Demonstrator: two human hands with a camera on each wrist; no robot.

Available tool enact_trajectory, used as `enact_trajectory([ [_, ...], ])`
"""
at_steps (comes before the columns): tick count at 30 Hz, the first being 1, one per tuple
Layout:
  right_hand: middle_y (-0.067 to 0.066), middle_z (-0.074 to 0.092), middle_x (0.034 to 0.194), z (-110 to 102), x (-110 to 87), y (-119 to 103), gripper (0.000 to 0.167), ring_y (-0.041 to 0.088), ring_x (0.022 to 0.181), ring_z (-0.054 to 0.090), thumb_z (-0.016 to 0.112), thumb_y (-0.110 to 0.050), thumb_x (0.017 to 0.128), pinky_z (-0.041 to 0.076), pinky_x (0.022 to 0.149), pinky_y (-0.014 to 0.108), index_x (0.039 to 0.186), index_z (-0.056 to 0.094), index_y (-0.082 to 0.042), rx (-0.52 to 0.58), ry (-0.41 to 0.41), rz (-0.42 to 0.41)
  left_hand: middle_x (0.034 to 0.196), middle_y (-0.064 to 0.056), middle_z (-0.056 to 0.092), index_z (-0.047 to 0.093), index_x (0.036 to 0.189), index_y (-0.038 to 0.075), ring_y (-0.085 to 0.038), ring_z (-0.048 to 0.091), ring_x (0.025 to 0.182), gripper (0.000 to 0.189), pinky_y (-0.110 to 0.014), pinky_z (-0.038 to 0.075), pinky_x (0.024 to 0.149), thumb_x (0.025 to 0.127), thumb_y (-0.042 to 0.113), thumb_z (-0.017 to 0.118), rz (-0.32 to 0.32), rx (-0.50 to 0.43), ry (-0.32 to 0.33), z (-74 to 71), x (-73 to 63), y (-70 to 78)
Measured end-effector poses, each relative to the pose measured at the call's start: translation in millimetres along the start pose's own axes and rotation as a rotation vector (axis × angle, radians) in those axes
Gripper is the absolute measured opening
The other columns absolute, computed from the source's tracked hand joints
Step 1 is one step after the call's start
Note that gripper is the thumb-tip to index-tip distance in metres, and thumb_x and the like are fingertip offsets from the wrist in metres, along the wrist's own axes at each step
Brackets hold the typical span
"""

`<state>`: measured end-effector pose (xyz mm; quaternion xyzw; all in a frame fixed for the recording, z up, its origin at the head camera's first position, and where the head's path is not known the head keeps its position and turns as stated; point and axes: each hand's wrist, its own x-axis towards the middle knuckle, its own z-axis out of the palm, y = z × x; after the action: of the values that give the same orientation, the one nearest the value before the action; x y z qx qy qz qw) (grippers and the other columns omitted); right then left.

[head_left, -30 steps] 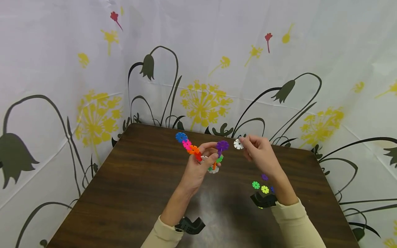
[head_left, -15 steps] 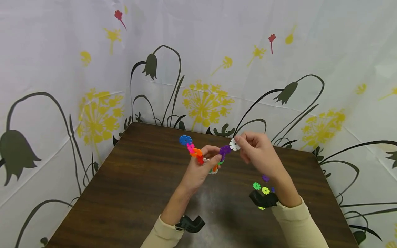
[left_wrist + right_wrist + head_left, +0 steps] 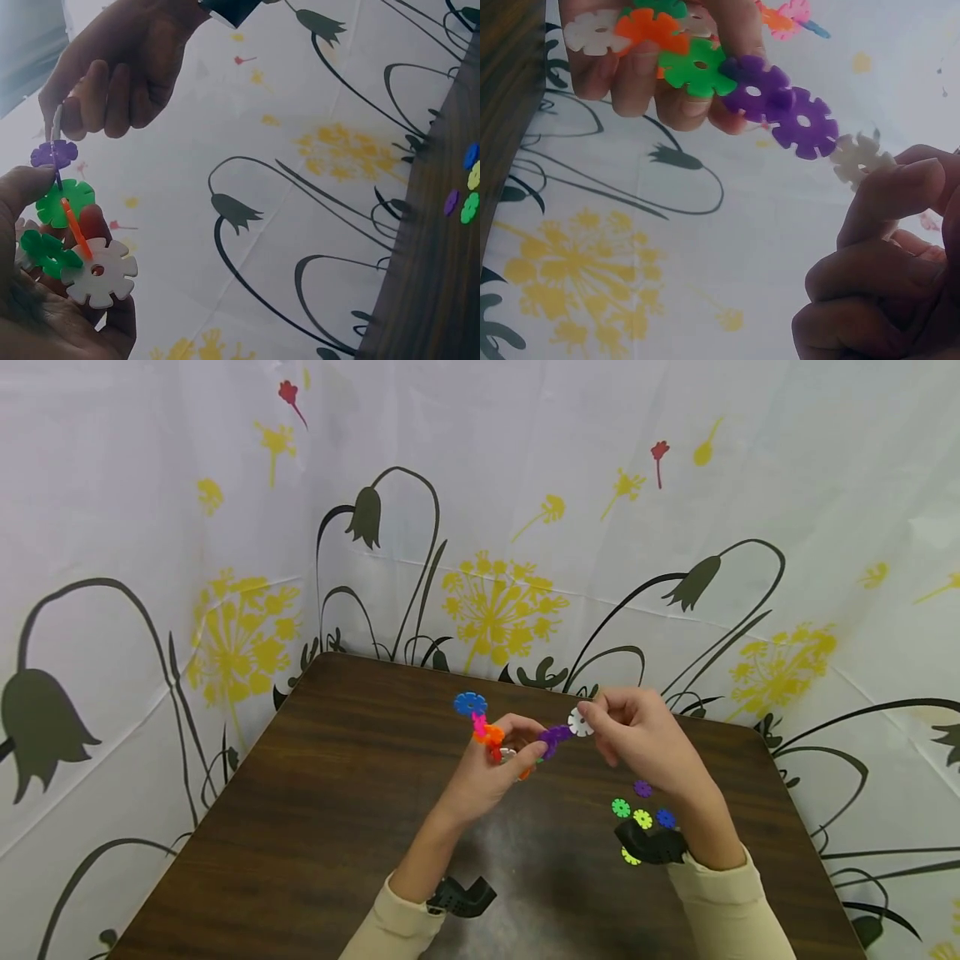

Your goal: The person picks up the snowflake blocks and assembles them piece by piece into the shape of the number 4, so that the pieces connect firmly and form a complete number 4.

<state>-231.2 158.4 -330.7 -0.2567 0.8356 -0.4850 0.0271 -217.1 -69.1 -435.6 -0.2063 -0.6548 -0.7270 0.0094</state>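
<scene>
My left hand point(image 3: 487, 772) grips a chain of notched plastic discs above the table. Its far end shows a blue disc point(image 3: 470, 703), followed by pink, orange and red ones. Toward the right hand the chain runs through a white disc point(image 3: 100, 272), an orange disc point(image 3: 651, 31), a green disc point(image 3: 699, 69) and two purple discs point(image 3: 805, 124). Between thumb and forefinger, my right hand point(image 3: 645, 735) pinches a white disc point(image 3: 859, 161), whose edge meets the last purple disc. Part of the chain is hidden behind the left fingers.
Several loose discs lie on the dark wooden table point(image 3: 337, 827) below the right wrist: purple point(image 3: 642, 788), green point(image 3: 621, 808), yellow point(image 3: 642, 819) and blue point(image 3: 665, 818). A flower-printed curtain point(image 3: 480, 510) hangs behind the table's back edge.
The white disc in my right hand has come from apart to meet the purple end of the chain. Both hands have shifted slightly right, and the purple discs have tilted toward the white one.
</scene>
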Motion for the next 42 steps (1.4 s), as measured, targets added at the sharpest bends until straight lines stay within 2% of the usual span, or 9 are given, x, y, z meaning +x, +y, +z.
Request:
enact_trajectory([
  [11,0.005,0.053,0.054,3.1,-2.0,7.2,0.041,0.021,0.045,0.046,0.062,-0.028,0.111,0.034,0.043,0.03,0.074,0.057,-0.011,-0.041,-0.039,0.017,0.106,-0.013,0.069,0.066,0.121,0.007,-0.021,0.068,0.085,0.018,-0.025,0.06,0.071,0.106,0.017,0.07,0.042,0.045,-0.024,3.9,1.1,-4.4],
  [14,0.005,0.053,0.054,3.9,-1.1,9.3,0.04,0.023,0.046,0.047,0.061,-0.026,0.112,0.036,0.045,0.03,0.075,0.056,-0.01,-0.04,-0.065,0.008,0.11,-0.014,0.067,0.061,0.123,0.006,-0.026,0.076,0.083,0.019,-0.028,0.064,0.075,0.108,0.014,0.067,0.023,-0.011,-0.065,4.6,0.1,-5.7],
  [18,0.004,0.052,0.053,4.3,0.8,11.4,0.042,0.031,0.047,0.048,0.06,-0.025,0.112,0.036,0.046,0.03,0.074,0.054,-0.009,-0.041,-0.097,0.01,0.112,-0.013,0.064,0.059,0.127,0.004,-0.037,0.076,0.068,0.02,-0.029,0.065,0.067,0.108,0.01,0.065,0.037,-0.074,-0.088,5.6,0.3,-8.8],
  [20,0.004,0.051,0.053,4.3,1.6,11.7,0.043,0.037,0.048,0.047,0.059,-0.025,0.113,0.034,0.045,0.029,0.073,0.053,-0.008,-0.044,-0.109,0.016,0.11,-0.011,0.064,0.062,0.127,0.004,-0.033,0.072,0.061,0.02,-0.027,0.062,0.06,0.107,0.009,0.067,0.064,-0.077,-0.069,5.9,0.5,-9.4],
  [24,0.004,0.05,0.053,3.7,2.6,11.4,0.044,0.037,0.047,0.047,0.059,-0.025,0.113,0.032,0.045,0.029,0.073,0.053,-0.008,-0.047,-0.13,0.033,0.107,-0.008,0.066,0.066,0.123,0.004,-0.018,0.073,0.06,0.018,-0.026,0.062,0.061,0.106,0.008,0.069,0.103,-0.09,-0.053,5.0,0.3,-8.0],
  [27,0.005,0.05,0.053,3.2,3.7,11.4,0.044,0.031,0.046,0.048,0.059,-0.026,0.112,0.033,0.044,0.029,0.073,0.054,-0.007,-0.049,-0.142,0.045,0.106,-0.012,0.066,0.067,0.121,0.003,-0.019,0.073,0.061,0.017,-0.033,0.064,0.062,0.105,0.008,0.069,0.121,-0.068,-0.06,3.5,-0.2,-6.1],
  [31,0.004,0.047,0.051,3.5,7.6,14.4,0.045,0.022,0.043,0.043,0.058,-0.026,0.113,0.03,0.043,0.028,0.072,0.053,-0.007,-0.041,-0.176,0.044,0.099,-0.016,0.065,0.069,0.121,0.004,-0.025,0.07,0.06,0.016,-0.039,0.064,0.06,0.105,0.009,0.069,0.127,0.015,-0.058,0.5,-0.9,-3.6],
  [37,0.002,0.045,0.052,5.6,12.2,21.9,0.045,0.017,0.042,0.04,0.056,-0.023,0.113,0.03,0.042,0.027,0.071,0.052,-0.008,-0.037,-0.232,0.019,0.09,-0.014,0.066,0.07,0.121,0.007,-0.026,0.07,0.062,0.016,-0.031,0.063,0.064,0.105,0.008,0.07,0.11,0.078,-0.075,-4.6,-2.1,-1.1],
  [42,0.001,0.043,0.052,13.7,13.7,29.5,0.044,0.015,0.042,0.038,0.055,-0.024,0.114,0.029,0.042,0.026,0.073,0.053,-0.008,0.007,-0.235,0.019,0.088,-0.014,0.068,0.07,0.12,0.008,-0.026,0.071,0.067,0.016,-0.027,0.061,0.065,0.105,0.01,0.071,0.1,0.111,-0.063,-7.7,-2.3,-2.9],
])
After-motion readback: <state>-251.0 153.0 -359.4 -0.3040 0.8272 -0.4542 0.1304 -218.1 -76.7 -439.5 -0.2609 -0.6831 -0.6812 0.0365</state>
